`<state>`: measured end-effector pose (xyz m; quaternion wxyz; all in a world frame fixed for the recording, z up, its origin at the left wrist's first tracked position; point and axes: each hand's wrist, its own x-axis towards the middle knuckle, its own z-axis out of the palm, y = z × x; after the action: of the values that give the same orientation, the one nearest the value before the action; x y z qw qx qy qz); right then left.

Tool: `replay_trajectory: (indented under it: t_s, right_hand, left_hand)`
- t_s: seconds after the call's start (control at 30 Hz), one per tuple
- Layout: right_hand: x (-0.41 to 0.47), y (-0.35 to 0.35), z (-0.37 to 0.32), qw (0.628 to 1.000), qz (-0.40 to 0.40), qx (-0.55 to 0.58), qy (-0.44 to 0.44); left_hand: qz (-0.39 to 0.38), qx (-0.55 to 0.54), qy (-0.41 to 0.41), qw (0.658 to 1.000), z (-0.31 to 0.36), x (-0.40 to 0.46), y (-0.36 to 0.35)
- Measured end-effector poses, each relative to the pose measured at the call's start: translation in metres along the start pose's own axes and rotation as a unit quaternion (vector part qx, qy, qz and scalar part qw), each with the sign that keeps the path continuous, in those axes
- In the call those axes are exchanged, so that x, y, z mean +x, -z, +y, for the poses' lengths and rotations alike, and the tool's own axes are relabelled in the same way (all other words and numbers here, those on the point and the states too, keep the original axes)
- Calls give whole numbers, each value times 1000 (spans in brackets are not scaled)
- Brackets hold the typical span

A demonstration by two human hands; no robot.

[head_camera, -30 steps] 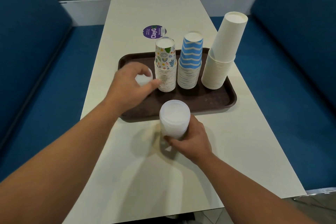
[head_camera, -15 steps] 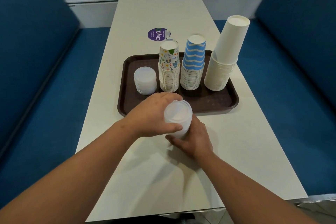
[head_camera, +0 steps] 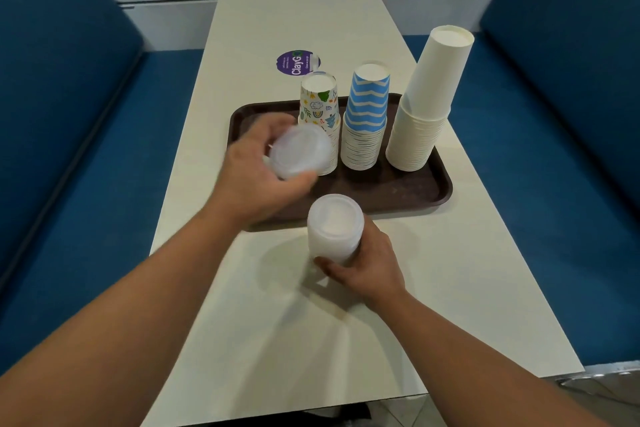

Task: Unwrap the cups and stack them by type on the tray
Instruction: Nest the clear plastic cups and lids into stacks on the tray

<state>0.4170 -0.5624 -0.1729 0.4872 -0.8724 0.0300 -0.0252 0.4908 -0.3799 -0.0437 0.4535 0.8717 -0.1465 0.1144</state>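
Note:
A brown tray (head_camera: 408, 194) holds three upside-down stacks: patterned cups (head_camera: 320, 104), blue striped cups (head_camera: 367, 114) and tall plain white cups (head_camera: 429, 97). My left hand (head_camera: 256, 166) grips a translucent plastic cup (head_camera: 299, 151) above the tray's left part, blurred by motion. It hides the small plastic stack that stood there. My right hand (head_camera: 363, 263) holds the base of a stack of translucent plastic cups (head_camera: 334, 225) standing on the table just in front of the tray.
The cream table (head_camera: 433, 305) runs away from me between two blue benches (head_camera: 69, 149). A purple round sticker (head_camera: 298, 62) lies on the table behind the tray. The table's near edge is close to my arms.
My left hand took a plastic cup off the stack held by my right hand and carried it up and left over the tray. My right hand and its stack stayed put.

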Motion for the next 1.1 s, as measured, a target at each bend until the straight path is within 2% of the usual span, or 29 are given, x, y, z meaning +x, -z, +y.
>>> replay_trajectory:
  t_s: [0.1, 0.2, 0.3, 0.57, 0.9, 1.1]
  right_hand:
    - [-3, -1, 1, 999, 18, 33, -5]
    - [-3, 0, 1, 999, 20, 33, -3]
    - [-3, -2, 2, 999, 18, 31, -8]
    - [-2, -4, 3, 1000, 16, 17, -11]
    - [-2, -2, 3, 1000, 19, 11, 2]
    - [-2, -3, 3, 1000, 19, 13, -3]
  left_hand:
    - [40, 79, 87, 992, -24, 29, 14]
    - [2, 157, 137, 978, -47, 50, 16]
    - [-45, 203, 124, 970, -59, 63, 11]
    - [-112, 250, 96, 957, -77, 77, -3]
    - [-140, 306, 88, 938, -77, 76, -7]
    - [-177, 313, 134, 924, -69, 73, -1]
